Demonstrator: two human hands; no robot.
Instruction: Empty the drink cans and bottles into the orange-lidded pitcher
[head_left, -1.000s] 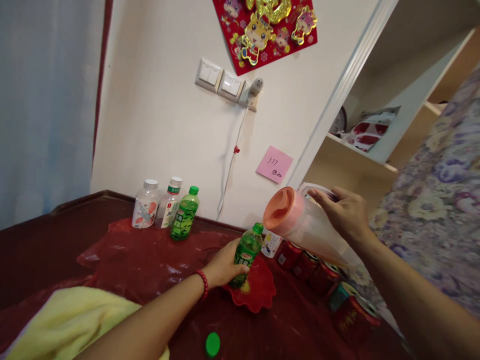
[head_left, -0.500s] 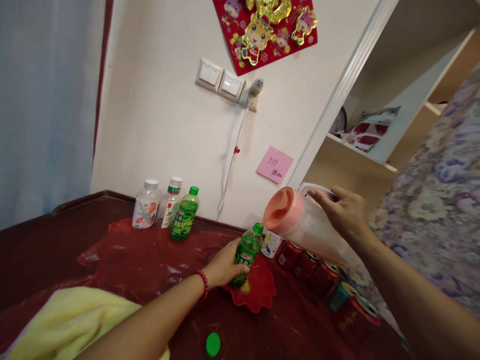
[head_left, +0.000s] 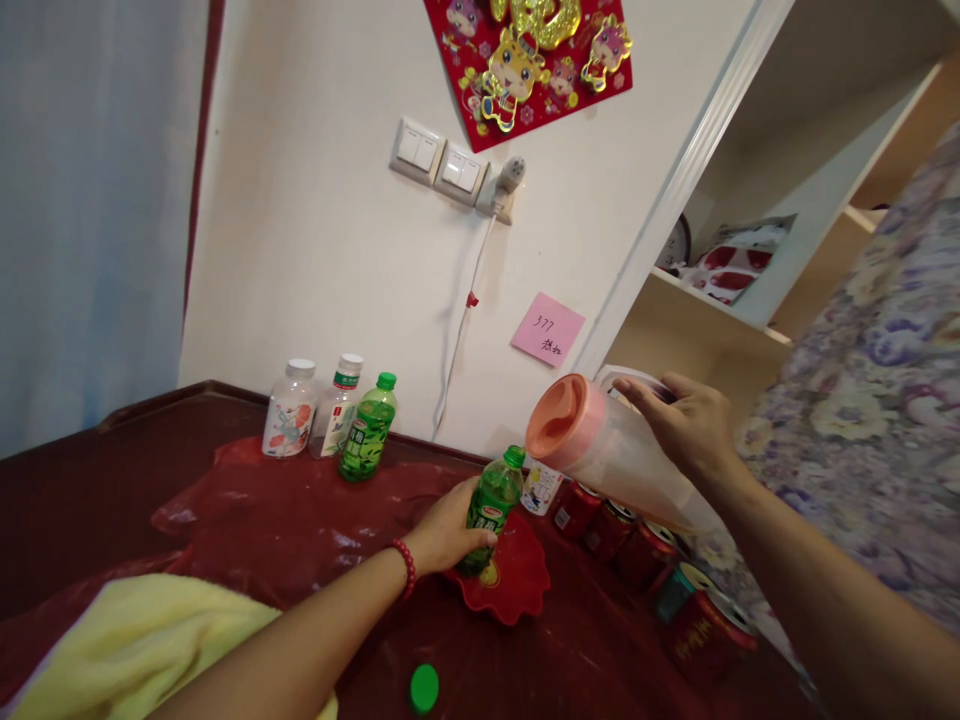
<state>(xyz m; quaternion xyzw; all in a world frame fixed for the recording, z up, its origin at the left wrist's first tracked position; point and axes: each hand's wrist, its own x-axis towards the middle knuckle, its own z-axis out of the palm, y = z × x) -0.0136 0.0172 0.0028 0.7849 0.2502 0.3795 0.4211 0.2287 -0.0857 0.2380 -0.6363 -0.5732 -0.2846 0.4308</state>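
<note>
My left hand [head_left: 448, 530] is wrapped round a green-labelled plastic drink bottle [head_left: 498, 500], which stands slightly tilted in a red scalloped dish [head_left: 517, 580]. By its handle my right hand [head_left: 690, 420] holds a clear pitcher [head_left: 630, 460] with an orange-pink lid [head_left: 562, 420]. The pitcher lies tipped toward the left, its lid close beside the bottle's mouth. Whether liquid flows between them is too fine to tell. A loose green cap [head_left: 424, 688] rests on the table in front of the dish.
Two clear white-capped bottles [head_left: 289, 412] and another green bottle [head_left: 367, 430] stand at the back left. Several cans [head_left: 649, 555] line the right side, with a white patterned container [head_left: 540, 490] behind the dish. A yellow towel [head_left: 150, 640] lies front left. The wall [head_left: 337, 250] rises behind.
</note>
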